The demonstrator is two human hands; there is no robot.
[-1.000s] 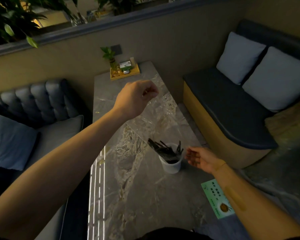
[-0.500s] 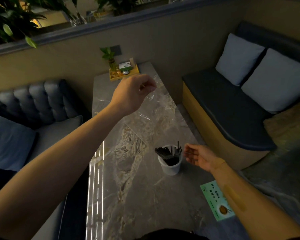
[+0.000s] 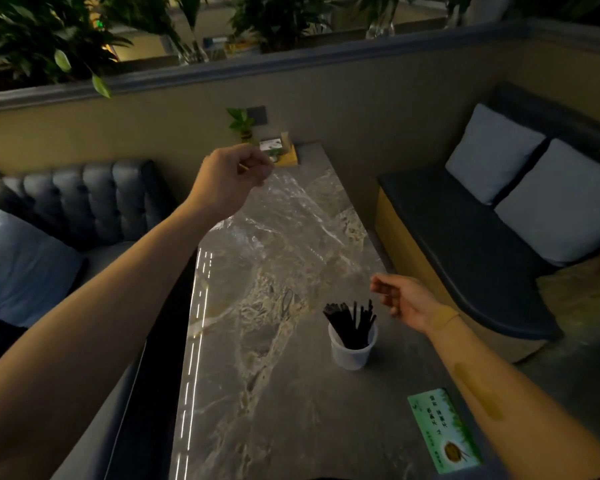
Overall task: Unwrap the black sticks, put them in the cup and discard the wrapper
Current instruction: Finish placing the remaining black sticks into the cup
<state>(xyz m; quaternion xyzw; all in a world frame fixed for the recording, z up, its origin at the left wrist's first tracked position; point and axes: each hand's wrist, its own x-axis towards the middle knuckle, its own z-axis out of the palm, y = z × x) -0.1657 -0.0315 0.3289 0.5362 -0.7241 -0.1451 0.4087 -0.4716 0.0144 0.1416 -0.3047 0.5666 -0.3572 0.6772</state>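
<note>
A bundle of black sticks stands in a white plastic cup on the marble table. My left hand is raised above the far half of the table, pinching the top of a clear plastic wrapper that hangs down and stretches toward the right. My right hand hovers just right of and above the cup, fingers loosely apart near the wrapper's lower edge; whether it touches the film is unclear. The wrapper looks free of the sticks.
A yellow tray with a small plant and a card holder sits at the table's far end. A green card lies near the front right edge. Sofas with cushions flank the table on both sides.
My left hand has lifted the wrapper higher and away from the cup. The sticks, which leaned out to the left inside the film, now stand in the cup. My right hand drew back slightly.
</note>
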